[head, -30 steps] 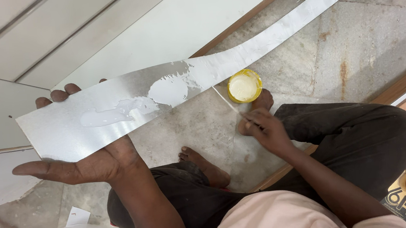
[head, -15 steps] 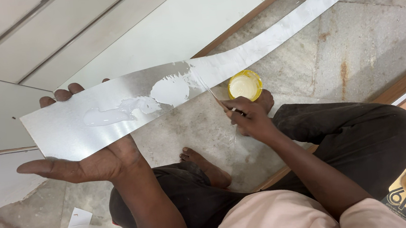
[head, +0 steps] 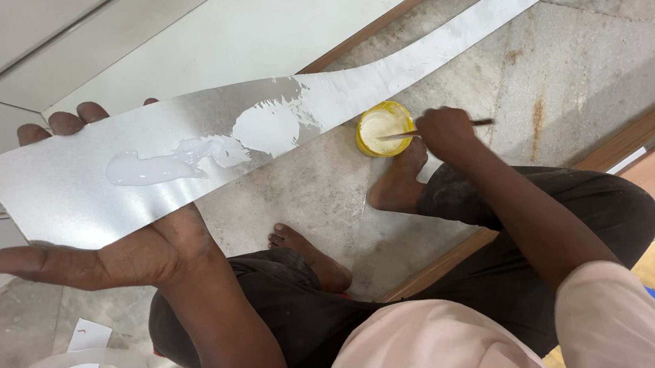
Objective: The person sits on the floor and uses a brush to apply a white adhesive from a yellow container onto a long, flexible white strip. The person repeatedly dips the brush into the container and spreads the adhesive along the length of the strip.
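fingers of the left hand (head: 122,256) spread wide and flat, palm up, under the near end of the long metal strip (head: 180,154), fingertips (head: 65,121) showing past its far edge at the upper left of the frame. fingers of the right hand (head: 444,129) pinched shut on a thin brush (head: 434,129), its tip over the small yellow pot (head: 383,128) on the stone floor (head: 572,64), just beside the bare foot (head: 399,181).

risks, as a judgement: strip only resting on an open palm, not clamped, so a tilt could send the wet white glue puddle (head: 204,149) running off an edge, or let the strip slide. pot could tip if nudged by brush or foot. sharp sheet edge close to wrist and fingertips.

strip lies from left centre to the upper right corner of the frame: long axis diagonal, broad end on the palm, narrow tapering end pointing up and right, far part resting along the floor. glue patch sits on the broad half, stretched along the same axis.
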